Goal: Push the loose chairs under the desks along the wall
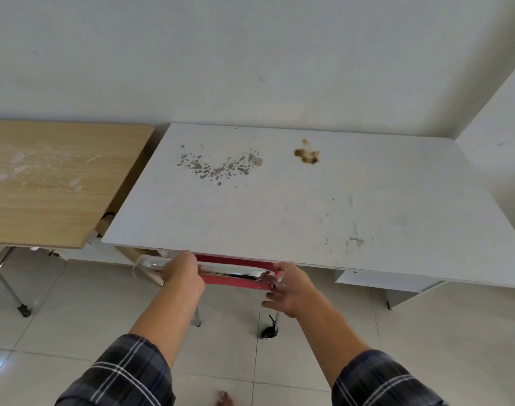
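Red chair [235,281] sits nearly under the white desk [279,200]; left hand [183,273] grips its chrome bar [232,271], right hand [291,288] rests open against it; another chair's leg [7,285] shows at nine o'clock.

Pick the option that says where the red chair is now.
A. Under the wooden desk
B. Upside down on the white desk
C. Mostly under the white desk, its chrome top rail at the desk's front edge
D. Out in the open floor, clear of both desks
C: only the red chair's back and chrome rail show at the white desk's front edge, with the left hand and right hand on the rail.
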The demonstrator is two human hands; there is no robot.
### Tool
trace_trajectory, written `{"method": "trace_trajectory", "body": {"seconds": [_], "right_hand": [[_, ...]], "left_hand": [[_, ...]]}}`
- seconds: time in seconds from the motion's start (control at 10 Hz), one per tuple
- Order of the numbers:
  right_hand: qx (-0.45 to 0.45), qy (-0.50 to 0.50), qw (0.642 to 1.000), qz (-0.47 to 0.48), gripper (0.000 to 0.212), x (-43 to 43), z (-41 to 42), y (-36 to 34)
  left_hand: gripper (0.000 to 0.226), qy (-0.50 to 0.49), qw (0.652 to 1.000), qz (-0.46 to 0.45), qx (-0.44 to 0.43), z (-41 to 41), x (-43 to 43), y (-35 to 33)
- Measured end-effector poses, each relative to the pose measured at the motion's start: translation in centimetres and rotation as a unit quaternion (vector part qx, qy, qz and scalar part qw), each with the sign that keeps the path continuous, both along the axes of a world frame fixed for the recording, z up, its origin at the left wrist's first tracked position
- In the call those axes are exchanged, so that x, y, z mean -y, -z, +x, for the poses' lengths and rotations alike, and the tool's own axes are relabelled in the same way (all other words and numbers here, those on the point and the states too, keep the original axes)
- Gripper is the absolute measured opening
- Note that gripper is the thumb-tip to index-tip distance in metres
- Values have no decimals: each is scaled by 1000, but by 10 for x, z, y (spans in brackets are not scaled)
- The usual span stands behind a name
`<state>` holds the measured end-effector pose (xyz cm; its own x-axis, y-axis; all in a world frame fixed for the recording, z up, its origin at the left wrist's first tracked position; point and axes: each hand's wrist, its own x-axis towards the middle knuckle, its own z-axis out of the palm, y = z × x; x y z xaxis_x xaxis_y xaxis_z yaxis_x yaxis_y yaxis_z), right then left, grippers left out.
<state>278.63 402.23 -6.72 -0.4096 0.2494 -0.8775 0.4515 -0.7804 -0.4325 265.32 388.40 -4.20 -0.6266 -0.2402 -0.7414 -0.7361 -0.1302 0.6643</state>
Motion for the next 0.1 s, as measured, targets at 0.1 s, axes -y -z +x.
{"method": "trace_trajectory", "body": {"seconds": [0.1], "right_hand": [[-11,-42,985,166,24,-33,32,-24]], "left_hand": [[22,71,997,-10,1,36,-46,-18]]}}
